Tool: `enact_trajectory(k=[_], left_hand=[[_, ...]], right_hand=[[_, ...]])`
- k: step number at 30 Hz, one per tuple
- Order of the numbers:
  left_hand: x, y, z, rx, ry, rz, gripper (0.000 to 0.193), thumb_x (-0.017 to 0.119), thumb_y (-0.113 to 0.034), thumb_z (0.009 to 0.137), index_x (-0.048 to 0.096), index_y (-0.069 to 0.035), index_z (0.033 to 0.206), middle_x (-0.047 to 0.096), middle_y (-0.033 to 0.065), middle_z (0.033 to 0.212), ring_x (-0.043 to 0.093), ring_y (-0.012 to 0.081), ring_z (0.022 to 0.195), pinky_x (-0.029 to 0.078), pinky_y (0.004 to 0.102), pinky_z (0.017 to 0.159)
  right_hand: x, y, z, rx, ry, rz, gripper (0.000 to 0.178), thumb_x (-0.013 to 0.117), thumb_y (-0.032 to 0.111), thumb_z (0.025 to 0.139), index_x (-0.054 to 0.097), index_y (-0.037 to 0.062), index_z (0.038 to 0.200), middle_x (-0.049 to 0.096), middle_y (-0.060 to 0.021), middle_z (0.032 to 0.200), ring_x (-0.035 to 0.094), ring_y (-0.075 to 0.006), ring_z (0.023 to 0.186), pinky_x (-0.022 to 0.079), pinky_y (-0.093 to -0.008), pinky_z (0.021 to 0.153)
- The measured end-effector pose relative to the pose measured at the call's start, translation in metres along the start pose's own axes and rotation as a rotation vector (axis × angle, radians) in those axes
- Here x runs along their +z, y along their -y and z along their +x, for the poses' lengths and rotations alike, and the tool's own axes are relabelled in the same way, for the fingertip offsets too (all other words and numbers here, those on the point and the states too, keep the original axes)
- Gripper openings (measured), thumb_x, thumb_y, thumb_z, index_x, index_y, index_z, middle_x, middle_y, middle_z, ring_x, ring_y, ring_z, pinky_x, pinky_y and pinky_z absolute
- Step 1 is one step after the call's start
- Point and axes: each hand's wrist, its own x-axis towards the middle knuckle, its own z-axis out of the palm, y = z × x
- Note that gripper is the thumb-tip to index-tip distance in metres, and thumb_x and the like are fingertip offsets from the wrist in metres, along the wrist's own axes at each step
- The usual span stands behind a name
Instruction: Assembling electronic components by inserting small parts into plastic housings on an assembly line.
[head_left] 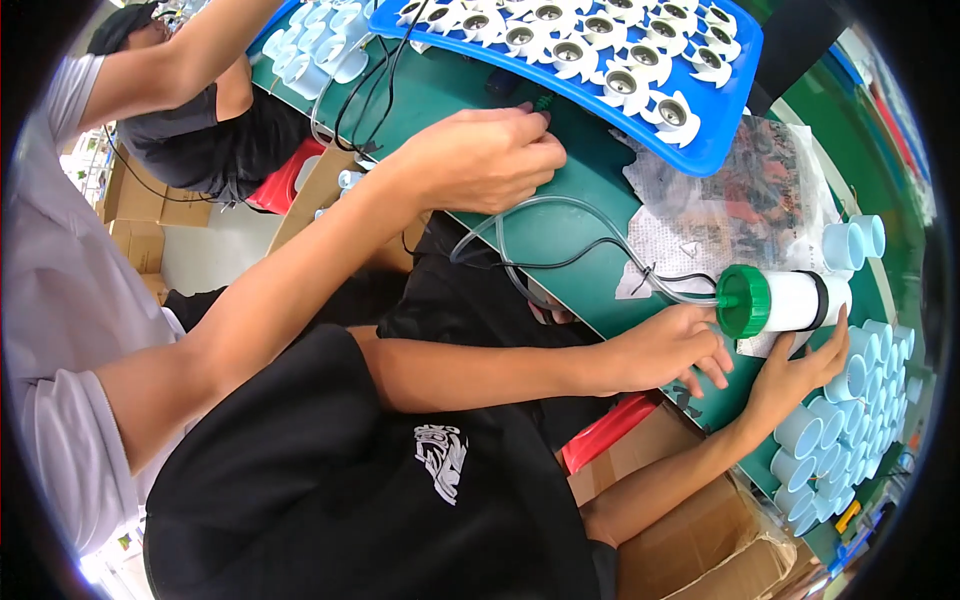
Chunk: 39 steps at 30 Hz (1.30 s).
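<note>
My right hand [805, 375] is at the underside and far end of a white cylinder [795, 302] with a ribbed green cap [743, 301] and a black band, thumb and fingers against it. Clear tubing [590, 207] and a black cable [565, 262] run from the cap, tied together near it. Just left of and below the cap is my left hand [675, 352], its fingers loosely bent and apart, with nothing seen in it. The cylinder lies level over crumpled printed paper [665, 238].
Another person's hand [490, 158] reaches in from the left, fingers pinched near a small dark green piece. Above it, a blue tray [690, 160] holds several white finned parts with metal centres. Light blue cups [798, 432] crowd the right of the green table [580, 165]. Cardboard boxes [680, 510] stand below.
</note>
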Motion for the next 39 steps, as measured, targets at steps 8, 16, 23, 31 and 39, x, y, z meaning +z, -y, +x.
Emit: enact_trajectory(k=[8, 16, 23, 31, 39], left_hand=[[-0.003, 0.0, -0.003, -0.013, 0.043, -0.046, 0.027, 0.04, -0.017, 0.1, 0.039, 0.001, 0.12, 0.056, 0.0166, 0.113, 0.061, 0.0238, 0.1, 0.053, 0.0346, 0.078], [-0.001, -0.003, -0.006, -0.058, 0.076, 0.0, 0.031, 0.039, -0.019, 0.101, 0.039, -0.001, 0.127, 0.056, 0.0166, 0.116, 0.061, 0.0241, 0.102, 0.053, 0.0341, 0.08], [0.001, -0.008, -0.007, -0.105, 0.027, 0.105, 0.037, 0.04, -0.014, 0.1, 0.037, 0.0, 0.134, 0.057, 0.017, 0.113, 0.063, 0.0245, 0.099, 0.054, 0.0344, 0.081], [0.0, -0.015, -0.01, -0.082, 0.08, 0.152, 0.033, 0.036, -0.018, 0.102, 0.046, -0.004, 0.13, 0.057, 0.0081, 0.12, 0.059, 0.0186, 0.107, 0.05, 0.035, 0.089], [-0.012, -0.011, -0.011, -0.078, 0.159, 0.061, 0.031, 0.038, -0.021, 0.103, 0.048, -0.006, 0.127, 0.056, 0.0064, 0.122, 0.057, 0.0175, 0.111, 0.048, 0.0355, 0.091]], right_hand=[[-0.004, -0.003, 0.002, 0.081, 0.02, 0.032, 0.069, 0.064, 0.001, 0.08, 0.038, 0.0116, 0.142, 0.043, -0.0057, 0.09, 0.042, -0.0162, 0.074, 0.04, -0.0297, 0.07], [-0.012, 0.016, -0.002, 0.309, 0.103, 0.305, 0.075, 0.055, -0.011, 0.079, 0.033, 0.0147, 0.146, 0.041, -0.0026, 0.073, 0.042, -0.0123, 0.064, 0.04, -0.0273, 0.06], [-0.043, 0.065, 0.001, 0.107, -0.043, 0.563, 0.045, 0.05, 0.004, 0.092, 0.045, 0.0041, 0.136, 0.045, 0.0012, 0.077, 0.041, -0.007, 0.066, 0.036, -0.0203, 0.059], [0.034, 0.157, 0.059, 0.361, 0.821, 1.02, 0.058, 0.059, 0.026, 0.092, 0.032, 0.0016, 0.137, 0.057, -0.0081, 0.064, 0.05, -0.0124, 0.037, 0.03, -0.0229, 0.031], [0.017, 0.137, 0.036, 0.338, 0.713, 1.108, 0.042, 0.045, 0.003, 0.082, 0.044, -0.0063, 0.123, 0.06, -0.0168, 0.107, 0.059, -0.0194, 0.093, 0.048, -0.0281, 0.081]])
